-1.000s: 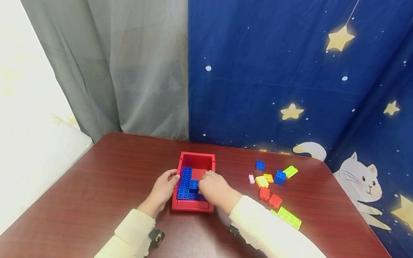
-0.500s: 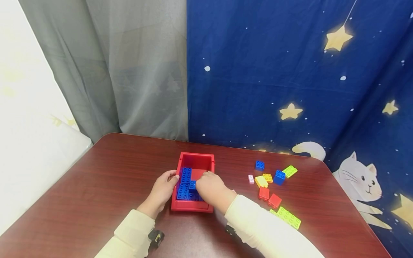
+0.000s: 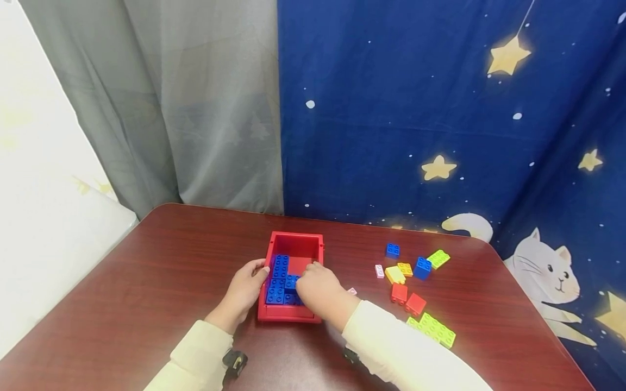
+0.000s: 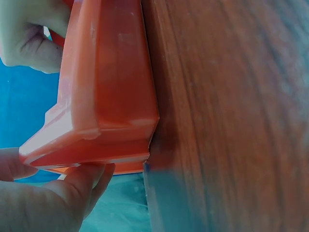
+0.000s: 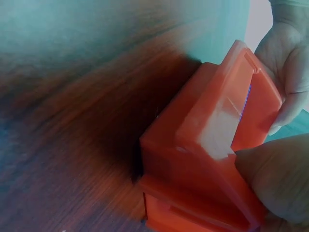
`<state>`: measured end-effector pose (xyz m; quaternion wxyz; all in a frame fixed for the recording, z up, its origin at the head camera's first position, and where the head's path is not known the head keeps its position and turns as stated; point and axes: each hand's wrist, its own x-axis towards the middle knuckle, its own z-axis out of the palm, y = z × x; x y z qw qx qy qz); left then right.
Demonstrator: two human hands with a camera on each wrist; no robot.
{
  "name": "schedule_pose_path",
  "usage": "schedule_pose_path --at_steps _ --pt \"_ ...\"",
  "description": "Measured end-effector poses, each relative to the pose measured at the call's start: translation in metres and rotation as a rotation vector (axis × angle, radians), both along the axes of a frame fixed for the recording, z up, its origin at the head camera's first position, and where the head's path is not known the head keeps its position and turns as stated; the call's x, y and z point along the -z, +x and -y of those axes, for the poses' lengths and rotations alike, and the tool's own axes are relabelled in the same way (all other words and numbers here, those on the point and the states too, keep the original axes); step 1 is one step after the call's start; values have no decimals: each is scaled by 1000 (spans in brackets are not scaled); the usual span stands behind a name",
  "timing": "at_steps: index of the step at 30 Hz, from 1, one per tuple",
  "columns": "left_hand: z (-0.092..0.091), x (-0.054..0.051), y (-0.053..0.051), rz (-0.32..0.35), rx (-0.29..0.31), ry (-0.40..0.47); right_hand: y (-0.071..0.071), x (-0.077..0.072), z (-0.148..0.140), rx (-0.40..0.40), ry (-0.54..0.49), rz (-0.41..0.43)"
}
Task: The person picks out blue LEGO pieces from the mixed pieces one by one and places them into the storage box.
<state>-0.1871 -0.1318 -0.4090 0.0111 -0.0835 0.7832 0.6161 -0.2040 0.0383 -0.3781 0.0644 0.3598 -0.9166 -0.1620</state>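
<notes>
My left hand [image 3: 246, 289] grips the left wall of a red open-topped plastic box [image 3: 289, 313] on the table. Its thumb lies over the rim and its fingers press the outside, as the left wrist view also shows. Several blue studded toy bricks [image 3: 280, 267] line the left and near parts of the box. Inside the box, my right hand [image 3: 325, 293] has curled fingers at a blue brick [image 3: 291, 282] that sits higher than the one in front of it. The right fingertips and that brick's right part are hidden by the hand.
Right of the box lie loose bricks: blue [image 3: 423, 267], yellow [image 3: 395, 275], red [image 3: 415, 304], lime green [image 3: 437, 329] and pink [image 3: 379, 271]. Another pink brick [image 3: 352, 291] lies beside my right wrist. Curtains hang behind the dark wooden table [image 3: 161, 282].
My right hand has shifted slightly left over the blue brick, and a pink brick beside its wrist has come into sight. The left hand still grips the box.
</notes>
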Motion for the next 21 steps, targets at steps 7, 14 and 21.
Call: schedule_pose_path --at_steps 7,14,21 --pt "0 1 1 -8 4 10 7 2 -17 -144 -40 -100" --pt "0 1 1 -12 11 7 14 -1 -39 -267 -189 -88" --pt "0 1 -1 -15 15 12 20 -3 -76 -318 -446 -34"
